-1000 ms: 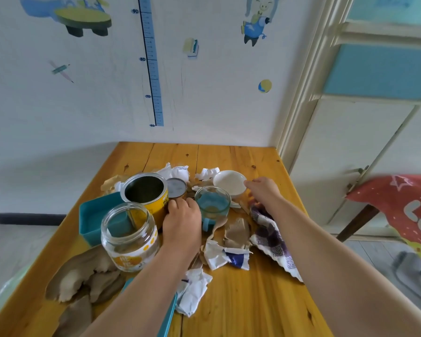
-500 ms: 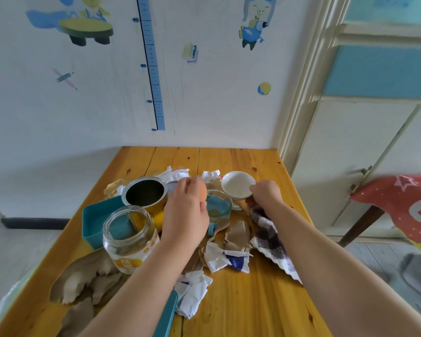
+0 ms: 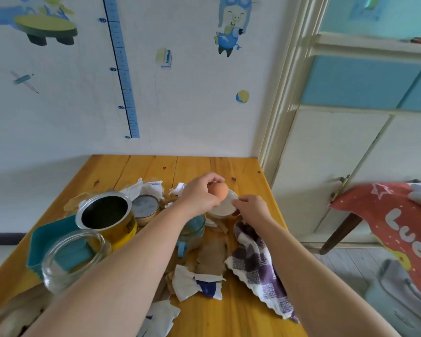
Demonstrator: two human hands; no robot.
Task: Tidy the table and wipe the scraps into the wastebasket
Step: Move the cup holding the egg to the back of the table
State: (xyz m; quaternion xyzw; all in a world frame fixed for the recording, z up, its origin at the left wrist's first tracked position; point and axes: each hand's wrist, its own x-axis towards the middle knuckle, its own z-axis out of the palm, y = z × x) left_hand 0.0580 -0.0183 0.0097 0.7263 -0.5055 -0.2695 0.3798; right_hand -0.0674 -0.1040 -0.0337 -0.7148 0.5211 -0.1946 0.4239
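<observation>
The left hand [image 3: 199, 194] curled its fingers around an orange egg-shaped object [image 3: 218, 190], held above the white bowl [image 3: 225, 207]. The right hand [image 3: 252, 210] had fingers loosely bent at the bowl's rim; whether they gripped it could not be told.

Both forearms reach forward, the left hand [image 3: 199, 193] curled in a grip, the right hand [image 3: 252, 209] loosely pinched beside it.

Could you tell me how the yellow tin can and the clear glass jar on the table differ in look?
The yellow tin can is opaque metal with a dark inside; the glass jar is see-through, so the teal tray shows through it. The can stands farther from the person; the jar stands nearer, in front of it and to the left. The can bears dark print; the jar's label is not readable. Both stand upright, open-topped, with no lid on.
</observation>
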